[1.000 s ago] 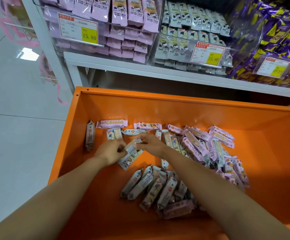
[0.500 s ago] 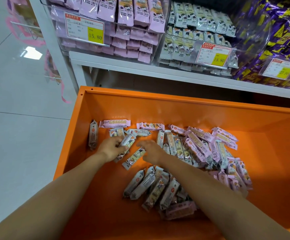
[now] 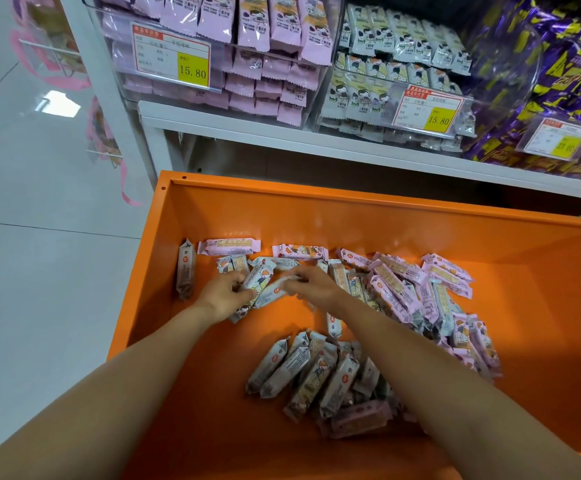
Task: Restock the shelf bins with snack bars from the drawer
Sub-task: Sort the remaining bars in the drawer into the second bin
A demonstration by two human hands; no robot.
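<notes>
Head view: in the orange drawer (image 3: 316, 216), near its far-left corner, the left hand (image 3: 225, 296) clutches a bunch of bars (image 3: 256, 280). The right hand (image 3: 313, 287), just beside it, seems to pinch a white bar (image 3: 273, 292), though blur hides the fingers. More loose bars (image 3: 403, 292) heap along the drawer's right and middle. Full bins (image 3: 115, 71) sit on the shelf (image 3: 282, 136) above the drawer.

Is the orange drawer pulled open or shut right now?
Open: the orange metal drawer sits pulled out below the white shelf, wrapped snack bars lying loose on its exposed floor.
</notes>
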